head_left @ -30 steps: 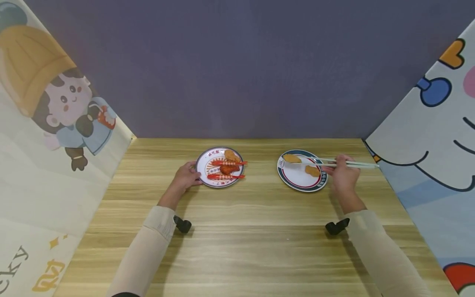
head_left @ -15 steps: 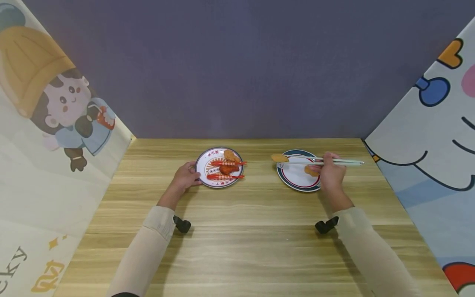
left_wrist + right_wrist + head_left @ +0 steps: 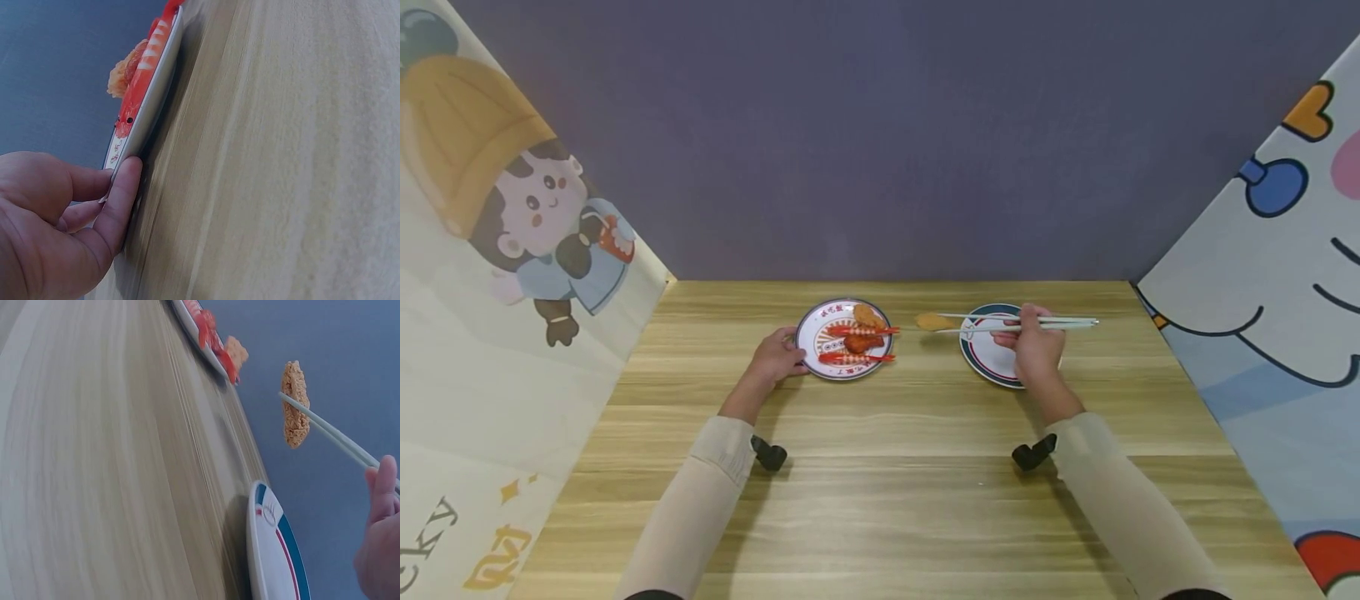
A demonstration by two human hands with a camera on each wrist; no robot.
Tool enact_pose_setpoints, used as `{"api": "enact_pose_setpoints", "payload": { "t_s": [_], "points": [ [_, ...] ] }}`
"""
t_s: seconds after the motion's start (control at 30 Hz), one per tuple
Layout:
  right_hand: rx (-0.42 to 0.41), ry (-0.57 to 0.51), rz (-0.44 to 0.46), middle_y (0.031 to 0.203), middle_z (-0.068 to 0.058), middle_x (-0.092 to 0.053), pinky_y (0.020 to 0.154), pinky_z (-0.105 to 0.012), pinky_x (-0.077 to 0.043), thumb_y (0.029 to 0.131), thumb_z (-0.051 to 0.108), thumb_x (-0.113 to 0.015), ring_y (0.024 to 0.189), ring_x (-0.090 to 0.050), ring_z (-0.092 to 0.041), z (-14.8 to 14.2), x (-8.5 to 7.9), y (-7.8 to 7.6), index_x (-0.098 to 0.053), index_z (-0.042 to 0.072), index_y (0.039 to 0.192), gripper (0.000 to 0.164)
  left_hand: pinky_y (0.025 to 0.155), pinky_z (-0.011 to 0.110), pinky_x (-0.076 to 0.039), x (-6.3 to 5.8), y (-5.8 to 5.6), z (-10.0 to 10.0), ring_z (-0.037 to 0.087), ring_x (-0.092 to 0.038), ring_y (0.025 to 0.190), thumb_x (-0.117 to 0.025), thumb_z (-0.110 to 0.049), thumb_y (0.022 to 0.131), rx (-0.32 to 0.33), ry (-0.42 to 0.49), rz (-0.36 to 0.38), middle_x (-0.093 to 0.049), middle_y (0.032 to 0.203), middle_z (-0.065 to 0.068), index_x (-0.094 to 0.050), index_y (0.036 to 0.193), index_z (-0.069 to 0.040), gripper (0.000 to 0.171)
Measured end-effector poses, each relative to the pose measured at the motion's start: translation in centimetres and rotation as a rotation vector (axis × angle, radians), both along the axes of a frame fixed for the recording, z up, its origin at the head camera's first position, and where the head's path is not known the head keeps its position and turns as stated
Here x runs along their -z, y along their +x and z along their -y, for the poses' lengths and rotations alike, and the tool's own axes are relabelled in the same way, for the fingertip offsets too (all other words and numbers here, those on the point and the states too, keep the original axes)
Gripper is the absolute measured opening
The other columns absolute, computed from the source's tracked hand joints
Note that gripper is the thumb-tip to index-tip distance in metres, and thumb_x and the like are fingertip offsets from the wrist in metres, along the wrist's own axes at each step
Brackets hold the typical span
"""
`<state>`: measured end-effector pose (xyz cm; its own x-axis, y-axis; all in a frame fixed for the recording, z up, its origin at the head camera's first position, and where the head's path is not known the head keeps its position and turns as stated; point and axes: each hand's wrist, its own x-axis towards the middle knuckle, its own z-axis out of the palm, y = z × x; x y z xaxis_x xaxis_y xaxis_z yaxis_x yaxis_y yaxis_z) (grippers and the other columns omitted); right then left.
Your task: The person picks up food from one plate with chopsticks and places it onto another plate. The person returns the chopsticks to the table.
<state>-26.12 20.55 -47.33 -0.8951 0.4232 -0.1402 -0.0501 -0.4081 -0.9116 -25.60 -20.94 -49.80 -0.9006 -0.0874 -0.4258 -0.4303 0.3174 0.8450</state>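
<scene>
My left hand (image 3: pixel 772 357) pinches the near-left rim of a white plate (image 3: pixel 807 332), thumb above and fingers beneath in the left wrist view. On this plate lie two red-and-white shrimp (image 3: pixel 856 358), a reddish-brown fried piece (image 3: pixel 861 342) and a golden breaded piece (image 3: pixel 867 315). With my right hand (image 3: pixel 1037 352) I hold pale green chopsticks (image 3: pixel 1075 321). Their tips clamp a breaded nugget (image 3: pixel 295 403), raised above the table between the two plates. Under the right hand sits a green-rimmed plate (image 3: pixel 988 356), partly covered by that hand.
Both plates stand on a wood-grain table (image 3: pixel 880 500) near its back edge. Behind it rises a dark grey-blue panel (image 3: pixel 880 142). Printed cartoon panels border the left (image 3: pixel 490 333) and right (image 3: pixel 1247 275) sides.
My right hand has moved left, carrying the nugget in the chopsticks from over the green-rimmed plate into the gap between the plates. The left hand and its plate have stayed put.
</scene>
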Motion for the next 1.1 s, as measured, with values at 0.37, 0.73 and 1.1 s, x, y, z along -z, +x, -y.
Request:
{"api": "enact_pose_setpoints", "payload": {
  "t_s": [0.37,0.73,1.1],
  "points": [
    [-0.082,0.042,-0.033,0.064,-0.005,-0.069,0.042,-0.027,-0.062,0.106,0.015,-0.051,0.046,-0.068,-0.014,4.1,0.5,0.0,-0.054,0.004,0.097,0.015,0.074,0.024,-0.067,-0.1,0.0,0.0,0.014,-0.066,0.078,-0.056,-0.005,0.102,0.003,0.000,0.001,-0.049,0.126,0.018,-0.035,0.159,-0.013,0.061],
    [-0.162,0.084,-0.014,0.068,-0.004,-0.069,0.046,-0.028,-0.064,0.106,0.018,-0.053,0.049,-0.070,-0.015,9.4,0.9,-0.2,-0.055,0.005,0.095,0.017,0.075,0.024,-0.068,-0.2,0.0,0.0,0.014,-0.066,0.078,-0.056,-0.005,0.102,0.005,-0.006,0.019,-0.049,0.127,0.018,-0.034,0.159,-0.014,0.062],
    [-0.184,0.109,0.028,0.101,-0.036,-0.066,0.053,-0.030,-0.067,0.105,0.026,-0.056,0.053,-0.071,-0.015,13.4,1.2,0.2,-0.062,0.008,0.100,0.019,0.072,0.023,-0.067,-0.1,-0.2,0.0,0.012,-0.064,0.074,-0.056,-0.001,0.101,0.012,-0.002,-0.005,-0.051,0.122,0.019,-0.033,0.158,-0.008,0.062]
  ]
}}
